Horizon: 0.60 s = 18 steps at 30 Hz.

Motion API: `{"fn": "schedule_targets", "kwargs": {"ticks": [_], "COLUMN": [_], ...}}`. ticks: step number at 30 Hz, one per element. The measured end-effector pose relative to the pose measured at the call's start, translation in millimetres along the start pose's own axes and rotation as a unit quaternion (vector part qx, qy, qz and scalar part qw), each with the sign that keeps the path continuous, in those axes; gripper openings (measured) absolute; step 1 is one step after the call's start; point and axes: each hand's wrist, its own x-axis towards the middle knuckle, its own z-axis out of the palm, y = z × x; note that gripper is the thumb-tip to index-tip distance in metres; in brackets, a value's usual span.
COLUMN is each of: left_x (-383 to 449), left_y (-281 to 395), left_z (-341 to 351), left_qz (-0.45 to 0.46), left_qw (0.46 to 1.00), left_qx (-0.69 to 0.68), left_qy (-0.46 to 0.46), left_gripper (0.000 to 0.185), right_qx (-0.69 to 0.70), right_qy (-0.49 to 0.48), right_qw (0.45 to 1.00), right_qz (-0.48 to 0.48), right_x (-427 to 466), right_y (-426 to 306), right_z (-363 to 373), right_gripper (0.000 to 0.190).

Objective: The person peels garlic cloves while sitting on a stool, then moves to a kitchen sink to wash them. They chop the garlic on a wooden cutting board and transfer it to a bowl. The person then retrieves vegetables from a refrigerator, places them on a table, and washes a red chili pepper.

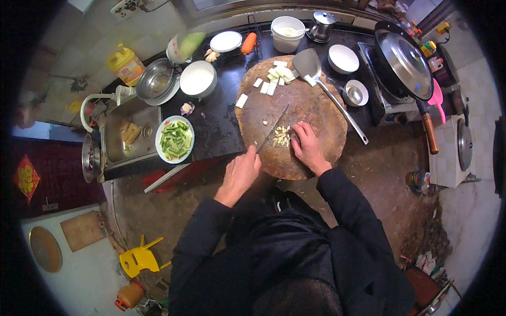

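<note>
My left hand [242,170] is closed around the handle of a knife [273,127], whose blade points up and away over a round wooden chopping board [324,130]. Chopped garlic [281,136] lies in a small heap to the right of the blade. Bent fingers of my right hand [307,147] rest at the heap's right edge; whether they pinch a piece cannot be told. Cut white-green vegetable pieces [281,73] are spread over the board's far part. A metal wok spatula [307,65] lies across the board's far right edge, its handle reaching past the board.
Left of the board stand a bowl of sliced green vegetable [175,139], a white bowl [198,78] and a sink [130,152]. A carrot [249,43] and a white tub [287,43] are behind it. To the right are a ladle bowl [355,93] and a lidded wok [409,59] on a stove.
</note>
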Motion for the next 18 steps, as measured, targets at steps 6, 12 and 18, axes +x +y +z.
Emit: {"fn": "schedule_targets", "kwargs": {"ticks": [6, 12, 18], "left_x": [-2, -3, -4], "left_y": [-3, -5, -3], "left_z": [-5, 0, 6], "left_qz": [-0.03, -0.024, -0.023], "left_qw": [0.999, 0.999, 0.999], "left_qx": [0.026, 0.012, -0.001], "left_qy": [0.033, 0.043, 0.038], "left_gripper": [0.018, 0.019, 0.019], "right_qx": [-0.021, -0.001, -0.043], "right_qy": [-0.079, -0.027, -0.068], "right_qw": [0.996, 0.999, 0.996], "right_qz": [0.027, 0.029, 0.035], "right_x": [2, 0, 0], "right_y": [11, 8, 8], "right_z": [1, 0, 3], "right_gripper": [0.026, 0.025, 0.022]}}
